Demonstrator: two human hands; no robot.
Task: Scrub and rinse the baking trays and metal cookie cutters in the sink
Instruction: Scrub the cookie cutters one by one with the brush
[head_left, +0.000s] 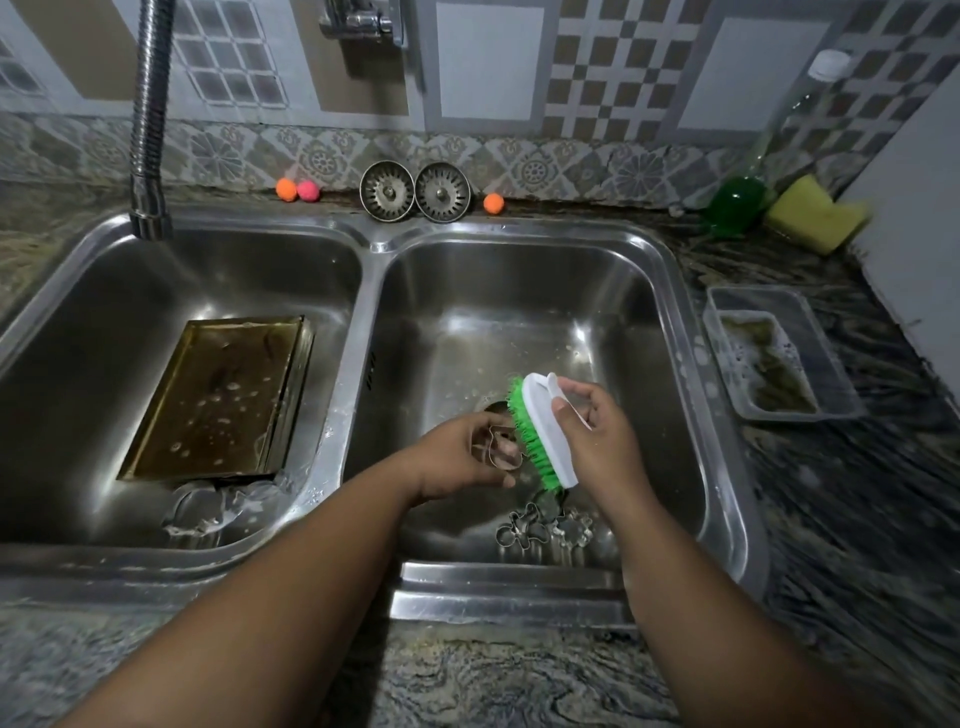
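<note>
Loose cookie cutters (543, 526) lie on the right basin's (519, 291) floor, at six o'clock from the hands. The left hand (452, 460) pinches a metal cutter (493, 448). The right hand (597, 434) grips a green-bristled brush (545, 431), its bristles against that cutter. At nine o'clock, a baking tray (218, 400) lies in the left basin (234, 270).

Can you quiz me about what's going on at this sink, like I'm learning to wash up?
1. True or false: the baking tray lies in the left basin.
2. What does the right hand hold? A sponge; B brush; C bottle.
3. Fill in: the left hand grips a cookie cutter, and the brush bristles are ____.
Key: 1 true; 2 B; 3 green.
</note>
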